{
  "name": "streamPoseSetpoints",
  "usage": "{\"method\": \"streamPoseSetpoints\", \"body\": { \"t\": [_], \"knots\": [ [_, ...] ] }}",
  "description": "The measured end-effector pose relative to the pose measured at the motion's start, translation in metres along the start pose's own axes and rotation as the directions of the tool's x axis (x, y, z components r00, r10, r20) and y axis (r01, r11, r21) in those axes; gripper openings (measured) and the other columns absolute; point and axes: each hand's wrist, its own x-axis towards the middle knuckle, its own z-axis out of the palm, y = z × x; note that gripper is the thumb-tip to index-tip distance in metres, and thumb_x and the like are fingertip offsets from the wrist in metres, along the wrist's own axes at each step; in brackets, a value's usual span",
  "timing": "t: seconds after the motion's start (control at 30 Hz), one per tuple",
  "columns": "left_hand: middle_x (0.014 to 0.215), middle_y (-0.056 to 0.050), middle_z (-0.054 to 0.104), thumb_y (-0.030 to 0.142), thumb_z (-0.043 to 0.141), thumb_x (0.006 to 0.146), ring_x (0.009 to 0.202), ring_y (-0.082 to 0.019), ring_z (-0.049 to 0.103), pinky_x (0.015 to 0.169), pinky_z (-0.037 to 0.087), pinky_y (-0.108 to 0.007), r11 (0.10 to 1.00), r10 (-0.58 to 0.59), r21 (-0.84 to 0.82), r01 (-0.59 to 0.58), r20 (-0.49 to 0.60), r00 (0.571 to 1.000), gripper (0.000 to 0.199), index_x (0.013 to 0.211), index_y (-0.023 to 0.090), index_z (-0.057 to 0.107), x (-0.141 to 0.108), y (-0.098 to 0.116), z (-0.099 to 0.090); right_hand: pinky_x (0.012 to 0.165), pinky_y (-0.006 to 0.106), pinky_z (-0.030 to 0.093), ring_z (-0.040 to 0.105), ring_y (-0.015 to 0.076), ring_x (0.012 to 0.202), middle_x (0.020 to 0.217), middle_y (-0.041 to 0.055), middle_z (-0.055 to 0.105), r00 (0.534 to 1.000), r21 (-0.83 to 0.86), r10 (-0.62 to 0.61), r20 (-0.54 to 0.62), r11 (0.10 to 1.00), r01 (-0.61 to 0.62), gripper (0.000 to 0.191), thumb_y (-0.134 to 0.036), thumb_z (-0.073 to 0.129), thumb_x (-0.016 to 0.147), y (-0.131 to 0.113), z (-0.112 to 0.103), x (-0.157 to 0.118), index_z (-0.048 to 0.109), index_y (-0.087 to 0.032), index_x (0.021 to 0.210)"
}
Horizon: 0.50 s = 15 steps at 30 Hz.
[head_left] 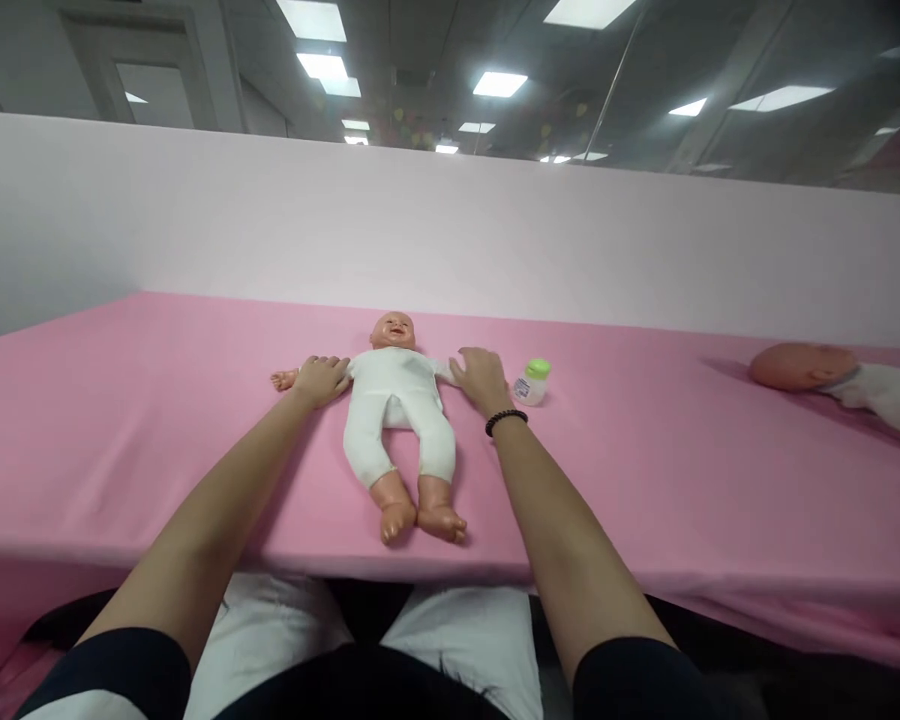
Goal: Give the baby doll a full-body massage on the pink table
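Note:
A baby doll (pixel 396 385) with a white cloth body lies face up on the pink-covered table (pixel 607 480), its feet toward me. My left hand (pixel 322 381) rests over the doll's arm on the left, and the doll's small hand sticks out beyond it. Over the doll's other arm lies my right hand (pixel 481 380), hiding that arm's end. The fingers of my left hand lie fairly flat. Those of my right hand are bent over the arm, and whether they grip it is unclear. Just right of my right hand stands a small clear bottle (pixel 532 384) with a green cap.
A second doll (pixel 802 367) lies at the far right, partly out of view. Behind the table runs a low white partition (pixel 450 240), with glass above it that shows ceiling lights. The table's front edge is close to my lap.

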Motion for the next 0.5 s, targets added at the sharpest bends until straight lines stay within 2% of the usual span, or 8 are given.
{"method": "streamPoseSetpoints", "body": {
  "t": [0.03,0.1,0.17,0.23,0.3,0.37,0.43,0.5],
  "knots": [
    [0.135,-0.022,0.059,0.042,0.042,0.095,0.127,-0.04,0.052,0.111,0.026,-0.055,0.999,-0.018,-0.033,0.017,-0.052,0.998,0.05,0.134,0.013,0.056,-0.01,-0.001,-0.001,0.11,0.046,0.031,0.052,0.03,0.124,0.126,0.0202,0.062,0.989,-0.01,0.028,-0.145,1.0,-0.029,0.044,-0.035,0.035,0.1,0.009,-0.007,-0.008,0.061,-0.01,0.124],
    [0.138,-0.02,0.057,0.042,0.048,0.092,0.132,-0.038,0.048,0.115,0.02,-0.055,0.983,-0.091,-0.172,0.062,-0.169,0.981,0.049,0.133,0.016,0.056,-0.024,0.0,-0.003,0.115,0.054,0.021,0.037,0.0327,0.139,0.142,0.0213,0.05,0.912,-0.002,0.162,-0.377,0.985,-0.175,0.046,-0.03,0.034,0.098,0.029,-0.02,-0.022,0.054,-0.009,0.134],
    [0.137,-0.019,0.058,0.042,0.049,0.092,0.133,-0.036,0.047,0.117,0.021,-0.052,0.925,-0.2,-0.368,0.095,-0.259,0.945,0.045,0.129,0.018,0.059,-0.029,0.005,-0.005,0.111,0.059,0.024,0.033,0.0363,0.14,0.146,0.0239,0.044,0.837,0.062,0.302,-0.457,0.949,-0.308,0.048,-0.029,0.042,0.093,0.05,-0.029,-0.03,0.051,-0.009,0.135],
    [0.139,-0.018,0.057,0.042,0.045,0.094,0.133,-0.034,0.047,0.115,0.027,-0.049,0.838,-0.288,-0.54,0.075,-0.321,0.902,0.046,0.13,0.017,0.058,-0.026,0.016,-0.008,0.104,0.053,0.035,0.041,0.0376,0.131,0.139,0.0269,0.047,0.775,0.215,0.511,-0.372,0.859,-0.464,0.052,-0.028,0.048,0.088,0.064,-0.032,-0.032,0.049,-0.007,0.136],
    [0.141,-0.016,0.056,0.043,0.044,0.094,0.133,-0.031,0.048,0.114,0.032,-0.045,0.7,-0.341,-0.714,-0.02,-0.359,0.869,0.046,0.129,0.016,0.057,-0.02,0.037,-0.015,0.092,0.043,0.043,0.053,0.0334,0.115,0.127,0.0243,0.056,0.788,0.295,0.581,-0.206,0.804,-0.516,0.05,-0.03,0.048,0.088,0.067,-0.032,-0.03,0.052,-0.007,0.133],
    [0.138,-0.012,0.058,0.041,0.05,0.091,0.133,-0.027,0.048,0.114,0.032,-0.04,0.449,-0.355,-0.877,-0.171,-0.351,0.866,0.039,0.121,0.02,0.061,-0.011,0.066,-0.026,0.08,0.036,0.044,0.059,0.0282,0.1,0.117,0.0183,0.062,0.846,0.275,0.525,-0.092,0.83,-0.485,0.045,-0.032,0.048,0.089,0.057,-0.032,-0.027,0.057,-0.012,0.128],
    [0.131,-0.009,0.062,0.037,0.052,0.088,0.131,-0.025,0.05,0.111,0.036,-0.037,0.124,-0.329,-0.958,-0.257,-0.285,0.901,0.029,0.109,0.021,0.065,-0.001,0.098,-0.038,0.072,0.032,0.041,0.061,0.0249,0.092,0.111,0.0128,0.066,0.891,0.222,0.453,-0.032,0.873,-0.435,0.038,-0.035,0.052,0.088,0.039,-0.034,-0.023,0.061,-0.017,0.12],
    [0.123,-0.01,0.065,0.039,0.045,0.09,0.121,-0.024,0.056,0.103,0.042,-0.035,-0.272,-0.286,-0.948,-0.167,-0.086,0.954,0.031,0.105,0.019,0.064,0.011,0.127,-0.048,0.067,0.03,0.038,0.061,0.0221,0.085,0.101,0.0084,0.069,0.921,0.194,0.388,0.029,0.902,-0.386,0.027,-0.035,0.055,0.086,0.018,-0.037,-0.02,0.066,-0.019,0.105]
  ]
}}
